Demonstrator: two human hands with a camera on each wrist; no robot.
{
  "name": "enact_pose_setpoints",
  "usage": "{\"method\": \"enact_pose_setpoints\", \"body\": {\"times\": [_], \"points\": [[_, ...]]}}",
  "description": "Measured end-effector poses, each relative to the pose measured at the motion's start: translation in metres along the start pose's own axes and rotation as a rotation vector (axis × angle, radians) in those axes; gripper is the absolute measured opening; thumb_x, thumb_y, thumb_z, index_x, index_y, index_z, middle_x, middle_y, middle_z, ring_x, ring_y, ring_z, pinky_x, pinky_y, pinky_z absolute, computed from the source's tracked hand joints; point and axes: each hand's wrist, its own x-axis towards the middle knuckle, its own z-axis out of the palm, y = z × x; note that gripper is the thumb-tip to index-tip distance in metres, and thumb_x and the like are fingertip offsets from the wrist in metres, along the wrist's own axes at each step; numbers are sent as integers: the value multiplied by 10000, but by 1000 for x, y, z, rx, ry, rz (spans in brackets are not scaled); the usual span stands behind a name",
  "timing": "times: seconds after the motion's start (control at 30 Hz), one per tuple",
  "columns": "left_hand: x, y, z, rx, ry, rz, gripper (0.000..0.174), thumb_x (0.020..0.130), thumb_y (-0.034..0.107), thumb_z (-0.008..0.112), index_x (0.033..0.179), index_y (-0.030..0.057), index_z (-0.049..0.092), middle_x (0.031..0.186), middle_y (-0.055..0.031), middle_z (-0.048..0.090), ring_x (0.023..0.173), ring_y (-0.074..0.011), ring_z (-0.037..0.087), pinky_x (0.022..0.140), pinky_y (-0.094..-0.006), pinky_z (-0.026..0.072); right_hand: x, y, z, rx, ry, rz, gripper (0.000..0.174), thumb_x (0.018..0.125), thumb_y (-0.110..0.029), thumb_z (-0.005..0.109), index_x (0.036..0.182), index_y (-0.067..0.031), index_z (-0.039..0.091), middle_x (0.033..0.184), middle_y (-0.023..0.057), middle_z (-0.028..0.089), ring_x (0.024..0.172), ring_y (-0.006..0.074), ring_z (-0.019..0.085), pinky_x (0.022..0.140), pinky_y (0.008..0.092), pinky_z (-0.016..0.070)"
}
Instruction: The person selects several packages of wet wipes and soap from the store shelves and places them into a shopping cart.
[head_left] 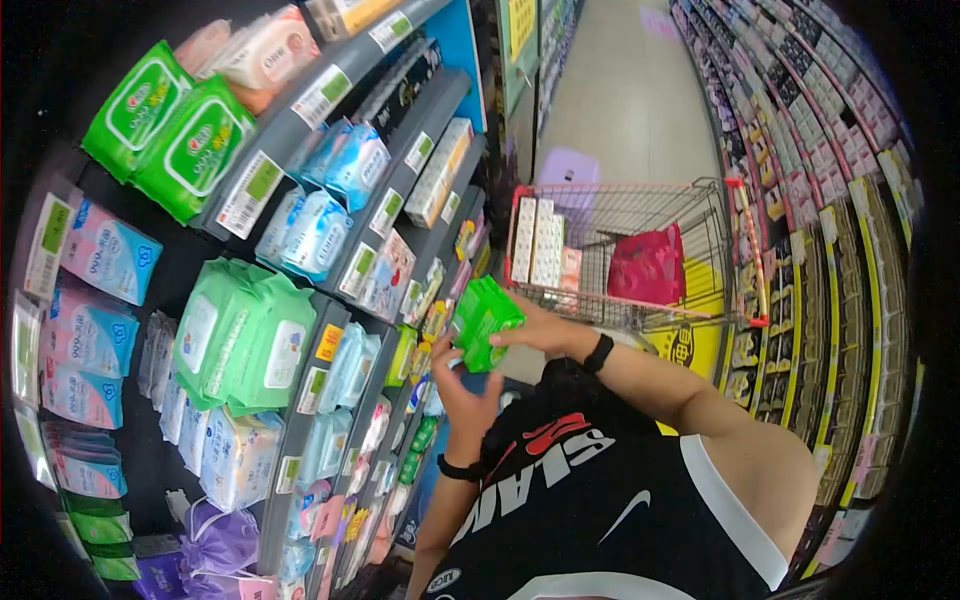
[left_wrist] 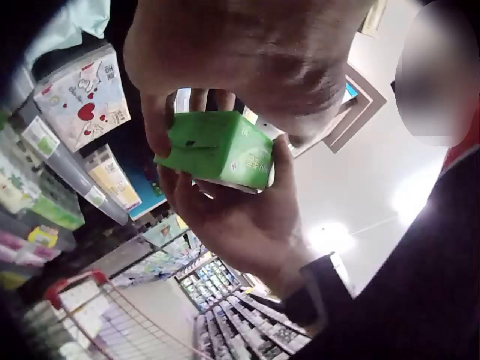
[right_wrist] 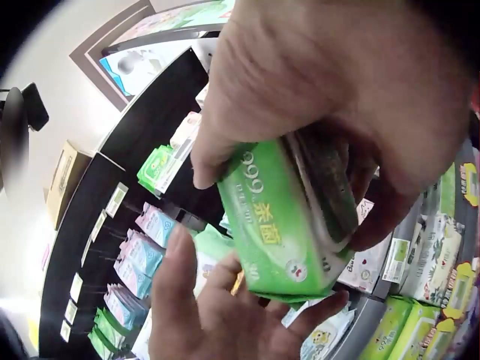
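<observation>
Right fingers (right_wrist: 385,223) grip a green pack (right_wrist: 271,225) beside the left hand (right_wrist: 236,326).

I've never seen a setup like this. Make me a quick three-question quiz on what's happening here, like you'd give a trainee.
1. Multiple choice: which number is printed on the green pack gripped by the right hand? A) 123 B) 999 C) 500
2. True or false: the red item lies on the aisle floor outside the cart.
3. Short answer: what colour is the right wristband?

Key: 1. B. 2. False; it is inside the cart. 3. Black.
</observation>
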Motion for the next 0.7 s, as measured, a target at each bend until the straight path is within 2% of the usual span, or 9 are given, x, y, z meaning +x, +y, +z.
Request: {"method": "enact_pose_setpoints", "body": {"times": [0.03,0.07,0.17,0.2,0.3,0.33,0.47,0.57,0.7], "points": [[-2,-7,1,-177,31,-87,631,806,179,800,1284,56,407,1490,-193,361,1304,-361,488,960,-475,524,3,-1,-5,18,-38,3,947,826,-270,848,1545,-17,285,1448,112,492,1341,210,459,1126,376,378],[-2,-11,-1,-242,27,-109,680,908,314,726,1407,63,338,1549,-160,267,1332,-310,463,1012,-468,502,2,-7,-8,9,-102,6,990,813,-262,855,1564,-25,255,1476,126,477,1356,218,448,1128,379,376],[-2,-22,-13,-775,-65,-586,740,991,509,580,1511,79,276,1544,-137,311,1349,-290,458,1020,-465,498,9,-3,-9,-219,-278,-190,1013,778,-270,874,1553,-23,269,1467,131,482,1358,225,446,1126,382,379],[-10,-43,-15,-787,-124,-690,784,1014,613,450,1564,99,230,1540,-111,354,1371,-263,446,982,-462,524,13,-4,-7,-351,-304,-242,1012,731,-273,887,1523,-28,306,1446,154,489,1368,259,443,1133,398,370],[-19,-54,-6,-731,-58,-692,780,993,687,407,1549,150,304,1479,-95,482,1275,-248,558,886,-463,566,17,-7,-3,-504,-371,-435,975,693,-223,879,1496,-47,355,1461,157,459,1373,287,443,1141,404,364],[-18,-46,-13,-763,-134,-774,818,974,728,388,1545,146,324,1480,-94,487,1300,-256,543,924,-490,544,20,-5,-5,-526,-421,-454,1001,648,-178,861,1501,-51,352,1478,178,423,1400,335,409,1152,426,349],[-6,-38,-14,-854,-148,-1058,811,956,765,366,1465,139,450,1387,-98,568,1230,-265,587,959,-485,519,19,-17,-14,-633,-560,-492,1025,610,-163,859,1509,-115,371,1520,181,372,1406,397,381,1165,455,332],[8,-23,3,-1010,18,-1085,718,973,696,446,1427,141,486,1311,-96,614,1191,-269,606,956,-472,515,15,-13,-26,-789,-570,-532,1032,607,-187,867,1518,-175,383,1552,200,317,1412,452,344,1176,501,303],[6,-48,26,-1073,-1,-1050,566,1015,499,511,1442,130,462,1332,-97,598,1220,-266,597,1018,-455,489,6,-23,-52,-883,-522,-556,1075,667,-288,850,1583,-190,296,1627,252,164,1459,492,236,1201,545,213]]}}
